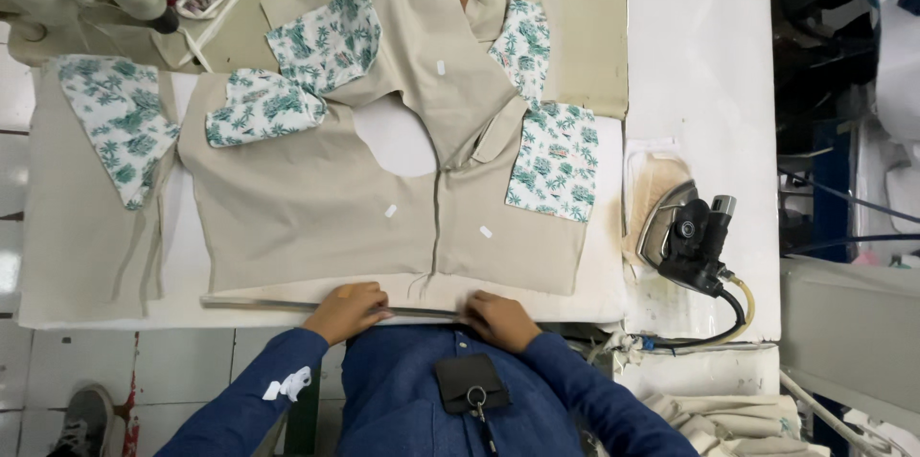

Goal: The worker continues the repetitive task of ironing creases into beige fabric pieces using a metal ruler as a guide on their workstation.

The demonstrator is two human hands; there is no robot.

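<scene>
Both hands press flat along the near edge of the desk (704, 83): the left hand (347, 309) lies palm down with fingers stretched over a long thin metal ruler (259, 304), and the right hand (500, 319) rests with fingers curled on the bottom hem of a beige shirt (326, 217). Neither grip is closed around anything; the hands only bear down on ruler and cloth. The ruler runs level along the shirt's lower edge, just at the front of the padded board. The shirt lies spread flat, front up, neck opening away from the person, with white-and-green leaf-print panels (554, 160) at the collar, sleeves and right chest. A loose leaf-print piece (120, 122) lies on beige fabric to the left, apart from the shirt. An iron (685, 232) stands on its mat just right of the shirt, its cord trailing toward the desk's front edge. Blue sleeves cover both forearms.
</scene>
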